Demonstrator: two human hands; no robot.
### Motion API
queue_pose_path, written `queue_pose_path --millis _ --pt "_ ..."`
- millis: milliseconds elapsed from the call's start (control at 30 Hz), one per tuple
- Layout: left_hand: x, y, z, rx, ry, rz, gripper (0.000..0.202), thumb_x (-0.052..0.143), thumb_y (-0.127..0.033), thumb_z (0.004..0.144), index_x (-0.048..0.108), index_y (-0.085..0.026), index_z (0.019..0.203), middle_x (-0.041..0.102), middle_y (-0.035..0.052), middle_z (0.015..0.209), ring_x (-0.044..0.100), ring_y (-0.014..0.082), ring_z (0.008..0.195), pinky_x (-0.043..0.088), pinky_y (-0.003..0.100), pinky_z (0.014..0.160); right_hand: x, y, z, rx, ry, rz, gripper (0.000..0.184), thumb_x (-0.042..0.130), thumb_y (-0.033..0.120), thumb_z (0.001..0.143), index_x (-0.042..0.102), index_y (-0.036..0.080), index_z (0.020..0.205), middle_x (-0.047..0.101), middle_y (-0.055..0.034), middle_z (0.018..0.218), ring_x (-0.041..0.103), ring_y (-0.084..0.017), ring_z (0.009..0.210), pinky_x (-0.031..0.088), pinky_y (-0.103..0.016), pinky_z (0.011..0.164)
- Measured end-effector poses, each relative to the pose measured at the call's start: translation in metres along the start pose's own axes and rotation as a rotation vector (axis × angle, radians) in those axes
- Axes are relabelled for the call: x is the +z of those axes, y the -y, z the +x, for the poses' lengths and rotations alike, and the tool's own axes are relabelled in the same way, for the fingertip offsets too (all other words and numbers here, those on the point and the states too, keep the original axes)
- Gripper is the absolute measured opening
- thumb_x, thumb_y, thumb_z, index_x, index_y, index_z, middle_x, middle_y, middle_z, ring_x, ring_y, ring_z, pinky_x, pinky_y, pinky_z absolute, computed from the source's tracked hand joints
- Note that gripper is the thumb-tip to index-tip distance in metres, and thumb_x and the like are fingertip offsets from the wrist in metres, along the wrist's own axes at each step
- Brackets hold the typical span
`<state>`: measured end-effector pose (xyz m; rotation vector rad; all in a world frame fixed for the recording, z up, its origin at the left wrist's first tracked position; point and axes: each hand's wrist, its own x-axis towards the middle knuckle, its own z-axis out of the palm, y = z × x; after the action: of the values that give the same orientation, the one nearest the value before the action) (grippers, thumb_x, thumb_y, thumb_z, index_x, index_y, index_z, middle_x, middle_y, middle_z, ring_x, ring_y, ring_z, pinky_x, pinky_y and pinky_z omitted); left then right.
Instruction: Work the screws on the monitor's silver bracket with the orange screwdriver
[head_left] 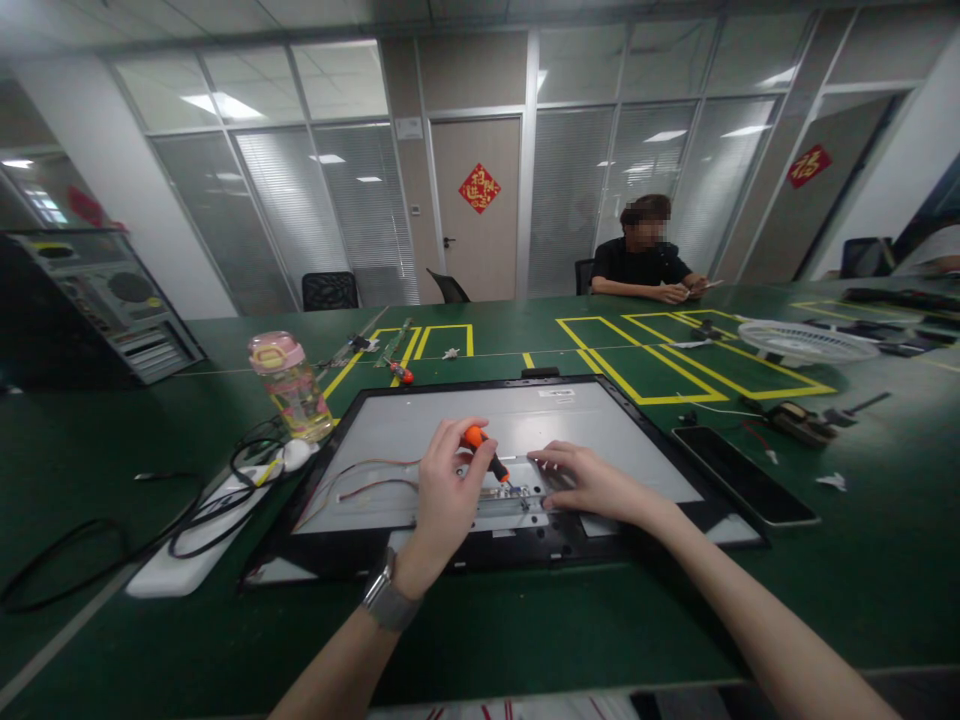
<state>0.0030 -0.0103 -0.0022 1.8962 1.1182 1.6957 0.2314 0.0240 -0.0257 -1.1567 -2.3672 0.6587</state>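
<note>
My left hand [451,475], with a watch at its wrist, is closed round an orange-and-black screwdriver [487,452]. The tool slants down to the right, and its lower end is over small metal parts on a bracket [517,510]. Thumb and fingers apart, my right hand [589,482] rests its fingertips at the bracket's right side. Beneath both hands lies a monitor panel [555,410], its back grey and its frame black. Thin wires [375,486] run leftward from the bracket across the panel. My fingers hide part of the bracket.
On the left are a pink-capped bottle [292,390], a white power strip [202,530] with black cables and a computer case [97,310]. A phone [742,475] lies right of the panel. Behind are another screwdriver [402,374] and a white round grille [806,342]. A person [641,255] sits opposite.
</note>
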Motion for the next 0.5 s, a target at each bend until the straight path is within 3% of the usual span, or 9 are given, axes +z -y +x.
queue_pose_path --millis 200,367,500 --pt "-0.008 0.001 0.007 -0.011 -0.132 -0.058 0.017 0.058 -0.030 0.091 0.064 -0.021 0.104 0.053 0.0020 0.092 0.057 0.0117 0.078 0.053 0.019 0.065 -0.002 0.009 -0.004 -0.058 -0.034 0.079 0.060 0.077 0.018 0.073 0.058 0.026 0.129 0.053 -0.0079 0.122 0.056 -0.023 0.108 0.046 -0.037 0.095" --pt "-0.012 0.002 0.012 -0.013 -0.206 -0.072 0.018 0.059 -0.030 0.091 0.063 -0.019 0.104 0.052 0.0018 0.093 0.058 0.0103 0.079 0.053 0.017 0.066 0.004 0.019 -0.003 -0.198 -0.107 0.068 0.010 0.072 0.016 0.080 0.075 0.023 0.087 0.052 -0.0059 0.111 0.055 -0.021 0.103 0.047 -0.037 0.094" --pt "-0.012 0.002 0.012 -0.017 -0.213 -0.070 0.017 0.059 -0.030 0.091 0.063 -0.019 0.102 0.052 0.0011 0.091 0.058 0.0097 0.077 0.052 0.016 0.065 0.013 0.022 -0.003 -0.287 -0.104 -0.075 0.017 0.066 0.009 0.084 0.076 0.023 0.080 0.054 -0.0066 0.105 0.054 -0.021 0.100 0.049 -0.036 0.087"
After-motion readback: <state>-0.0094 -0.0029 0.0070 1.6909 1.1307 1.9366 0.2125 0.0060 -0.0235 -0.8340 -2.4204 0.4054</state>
